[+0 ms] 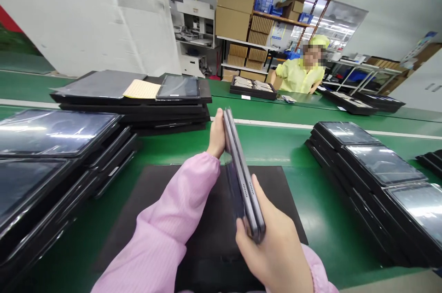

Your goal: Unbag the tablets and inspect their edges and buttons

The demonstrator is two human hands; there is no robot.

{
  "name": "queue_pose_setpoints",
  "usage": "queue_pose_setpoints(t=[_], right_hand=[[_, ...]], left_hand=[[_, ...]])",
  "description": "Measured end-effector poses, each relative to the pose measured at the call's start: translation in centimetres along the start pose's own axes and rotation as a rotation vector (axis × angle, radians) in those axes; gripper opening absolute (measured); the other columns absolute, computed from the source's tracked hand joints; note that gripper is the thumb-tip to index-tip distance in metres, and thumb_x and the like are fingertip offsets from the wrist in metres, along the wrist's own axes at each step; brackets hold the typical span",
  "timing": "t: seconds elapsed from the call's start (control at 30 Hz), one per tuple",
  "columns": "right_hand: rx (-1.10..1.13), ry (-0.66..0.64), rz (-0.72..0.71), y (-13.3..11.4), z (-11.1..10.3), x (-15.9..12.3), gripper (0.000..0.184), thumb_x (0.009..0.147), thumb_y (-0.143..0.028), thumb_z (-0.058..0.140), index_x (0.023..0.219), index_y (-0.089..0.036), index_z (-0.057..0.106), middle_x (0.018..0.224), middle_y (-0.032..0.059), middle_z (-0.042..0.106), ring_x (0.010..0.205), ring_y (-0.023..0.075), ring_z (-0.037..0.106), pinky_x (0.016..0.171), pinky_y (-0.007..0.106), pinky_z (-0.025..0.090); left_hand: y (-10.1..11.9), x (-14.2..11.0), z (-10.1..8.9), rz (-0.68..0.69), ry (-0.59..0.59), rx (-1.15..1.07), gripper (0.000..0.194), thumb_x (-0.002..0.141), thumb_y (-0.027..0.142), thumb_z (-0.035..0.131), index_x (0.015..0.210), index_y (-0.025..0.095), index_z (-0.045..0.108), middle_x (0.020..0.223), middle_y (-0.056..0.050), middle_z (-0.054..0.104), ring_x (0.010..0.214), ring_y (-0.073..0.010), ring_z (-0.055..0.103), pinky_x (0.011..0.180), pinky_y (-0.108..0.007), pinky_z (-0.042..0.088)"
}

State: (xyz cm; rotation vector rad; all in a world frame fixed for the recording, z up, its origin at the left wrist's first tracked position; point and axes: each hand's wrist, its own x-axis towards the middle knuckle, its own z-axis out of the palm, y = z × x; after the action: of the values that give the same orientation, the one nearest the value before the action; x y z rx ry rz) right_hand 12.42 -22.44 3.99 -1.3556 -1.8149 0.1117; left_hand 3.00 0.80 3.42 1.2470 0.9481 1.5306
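A: State the position of the held units.

B: Two tablets (241,168) stand on edge, face to face or nearly so, above the black board (276,182) on the bench (297,145). Their long axis runs away from the wearer, from the right hand (276,233) at the near end to the left hand (217,135) at the far end.

A: State the condition of each hand.

B: Right hand: clamped on the near end, thumb on the left side, palm on the right. Left hand: closed on the far end, mostly from the left side; its fingertips are partly hidden. The right hand is nearer to the body.

A: List the containers.

B: Left tray stack (103,164) — flat screens visible on top. Right tray stack (341,168) — three screens in a row, running from far to near. Rear tray stack (138,111): a yellow sheet (142,89) beside one flat screen (179,86). Small tray (253,94), across the bench: pale pieces in two groups. Their type cannot be determined.
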Motion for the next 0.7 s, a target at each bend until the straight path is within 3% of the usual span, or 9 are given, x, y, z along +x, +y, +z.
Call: queue_pose_setpoints(t=[0.07,0.13,0.2,0.27,0.43,0.57,0.7], right_hand=[[0.013,-0.123,0.028,0.6,-0.1,1.1,0.073,0.084,-0.014,0.05,0.156,-0.011,0.039,0.117,0.0139,0.078,0.09,0.0298,0.08,0.076,0.038,0.069],[0.028,-0.33,0.114,1.2,-0.4,2.3,0.072,0.08,-0.015,0.054,0.151,-0.006,0.045,0.103,0.0128,0.08,0.08,0.0297,0.08,0.071,0.04,0.068],[0.047,-0.486,0.211,1.5,-1.0,3.1,0.074,0.077,-0.014,0.059,0.149,-0.009,0.047,0.088,0.0062,0.079,0.07,0.0268,0.077,0.066,0.039,0.066],[0.078,-0.551,0.271,1.8,-1.5,3.7,0.075,0.075,-0.013,0.064,0.148,-0.016,0.049,0.082,0.0003,0.077,0.067,0.0233,0.075,0.065,0.037,0.065],[0.153,-0.657,0.289,2.4,-2.4,4.0,0.088,0.071,-0.01,0.074,0.153,-0.022,0.043,0.099,-0.0002,0.08,0.076,0.0222,0.077,0.075,0.037,0.066],[0.158,-0.725,0.194,3.1,-2.7,3.9,0.099,0.072,-0.009,0.078,0.16,-0.023,0.034,0.126,0.0067,0.075,0.092,0.0243,0.078,0.087,0.041,0.065],[0.164,-0.716,0.128,3.5,-2.7,3.9,0.1,0.075,-0.013,0.08,0.162,-0.025,0.031,0.131,0.0086,0.073,0.101,0.0265,0.078,0.091,0.042,0.064]], left_hand=[[0.1,1.1,-0.7,0.078,0.039,0.001,0.068,0.078,0.092,0.033,0.061,0.026,0.035,0.054,0.003,0.037,0.049,-0.0137,0.038,0.05,-0.03,0.035],[-0.1,1.4,-1.4,0.094,0.024,0.022,0.069,0.076,0.093,0.035,0.059,0.026,0.035,0.053,0.004,0.035,0.049,-0.0134,0.034,0.05,-0.03,0.032],[-0.4,1.5,-1.8,0.109,-0.002,0.055,0.071,0.076,0.093,0.036,0.057,0.026,0.035,0.053,0.003,0.036,0.05,-0.0132,0.033,0.051,-0.031,0.032],[-0.7,1.5,-2.0,0.126,-0.007,0.074,0.071,0.078,0.092,0.036,0.056,0.025,0.038,0.053,0.002,0.039,0.052,-0.0139,0.035,0.052,-0.031,0.033],[-1.0,1.6,-1.6,0.106,-0.006,0.028,0.072,0.08,0.091,0.038,0.056,0.024,0.039,0.054,0.002,0.04,0.051,-0.0135,0.035,0.049,-0.03,0.031],[-1.3,1.6,-1.0,0.109,-0.002,-0.062,0.071,0.083,0.09,0.031,0.058,0.024,0.039,0.055,0.002,0.036,0.051,-0.0136,0.036,0.048,-0.029,0.032],[-1.7,1.6,-1.0,0.139,-0.012,-0.084,0.069,0.087,0.086,0.034,0.059,0.023,0.043,0.057,0.002,0.037,0.055,-0.0136,0.04,0.053,-0.027,0.037]])
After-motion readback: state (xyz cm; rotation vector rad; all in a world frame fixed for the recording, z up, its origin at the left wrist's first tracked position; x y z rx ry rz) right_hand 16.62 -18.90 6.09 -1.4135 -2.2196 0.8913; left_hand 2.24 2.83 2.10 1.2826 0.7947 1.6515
